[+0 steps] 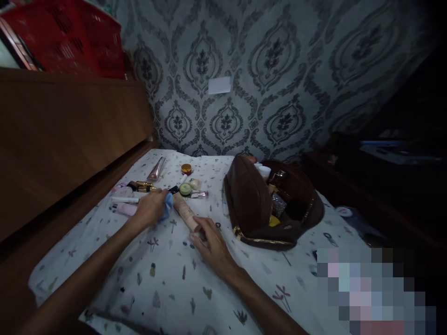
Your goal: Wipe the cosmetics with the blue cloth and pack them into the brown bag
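My right hand (209,242) grips the lower end of a beige cosmetic tube (185,211), which slants up and to the left over the printed sheet. Close to the tube's upper end, my left hand (152,207) is closed on a blue cloth (168,204). Around the left hand lie a pale pink tube (125,209), a white stick (124,200), gold-and-black lipstick tubes (145,186) and a small round green container (185,189). To the right stands an open brown cosmetic bag (249,200) with several items inside.
A rose-coloured tube (157,169) and a gold-lidded jar (186,169) lie farther back. A wooden cabinet (70,125) edges the left side, with a red basket (70,37) on top. Patterned wallpaper (223,42) rises behind. Dark furniture stands at right.
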A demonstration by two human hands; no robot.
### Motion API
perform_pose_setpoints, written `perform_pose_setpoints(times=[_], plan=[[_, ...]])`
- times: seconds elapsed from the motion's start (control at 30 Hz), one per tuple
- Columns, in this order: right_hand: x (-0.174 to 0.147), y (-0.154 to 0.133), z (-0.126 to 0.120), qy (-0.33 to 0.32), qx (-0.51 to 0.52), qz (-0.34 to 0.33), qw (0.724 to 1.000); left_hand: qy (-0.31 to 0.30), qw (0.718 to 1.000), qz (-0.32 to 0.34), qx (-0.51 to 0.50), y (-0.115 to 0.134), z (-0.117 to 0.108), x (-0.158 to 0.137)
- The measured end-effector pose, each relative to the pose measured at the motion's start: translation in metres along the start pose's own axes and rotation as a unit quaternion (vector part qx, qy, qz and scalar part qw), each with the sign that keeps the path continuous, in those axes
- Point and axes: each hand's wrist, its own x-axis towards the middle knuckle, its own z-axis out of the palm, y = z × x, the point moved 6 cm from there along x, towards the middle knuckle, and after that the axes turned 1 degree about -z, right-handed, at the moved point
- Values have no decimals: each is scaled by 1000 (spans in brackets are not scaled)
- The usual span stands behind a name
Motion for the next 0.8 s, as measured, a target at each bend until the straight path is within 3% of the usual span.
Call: perform_pose_setpoints(times=[0.17,0.33,0.57,0.67,0.8], plan=[[-1,5,6,11,-26,-40,999,-17,998,-43,41,-21,11,20],[1,13,-1,36,-60,-5,998,-18,1000,-20,5,-16,27,19],[1,0,-3,20,-77,-22,997,32,995,42,-80,-21,27,-4],[0,4,0,9,-74,-18,997,75,994,22,-79,-42,17,-20],[0,9,2,16,-58,-19,998,183,979,-92,-8,-101,-5,-26]])
